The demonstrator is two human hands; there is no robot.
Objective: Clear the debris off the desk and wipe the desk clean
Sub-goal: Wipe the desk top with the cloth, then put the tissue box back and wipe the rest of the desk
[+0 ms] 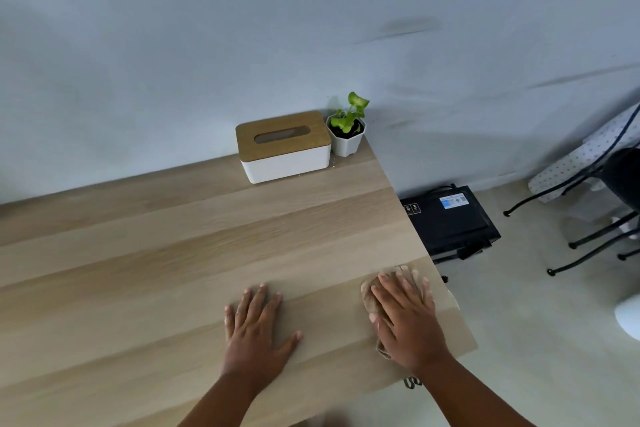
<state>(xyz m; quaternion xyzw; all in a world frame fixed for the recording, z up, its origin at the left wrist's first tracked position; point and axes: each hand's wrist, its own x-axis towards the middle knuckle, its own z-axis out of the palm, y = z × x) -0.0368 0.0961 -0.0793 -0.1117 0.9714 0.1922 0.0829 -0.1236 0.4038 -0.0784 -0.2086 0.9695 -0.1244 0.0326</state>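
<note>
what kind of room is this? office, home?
Probably a home or small office corner: a wood-grain desk against a plain wall, with a tissue box and small potted plant, a black device on the floor.

This looks like a plain home office or study corner. A light wooden desk [194, 253] stands against a bare pale wall [242, 28]. At the desk's far right corner sit a tissue box [284, 146] with a wooden lid and, just beside it, a small potted plant [347, 130]. On the floor right of the desk stands a black electronic box [450, 218], and farther right, black chair legs [588, 246].
</note>
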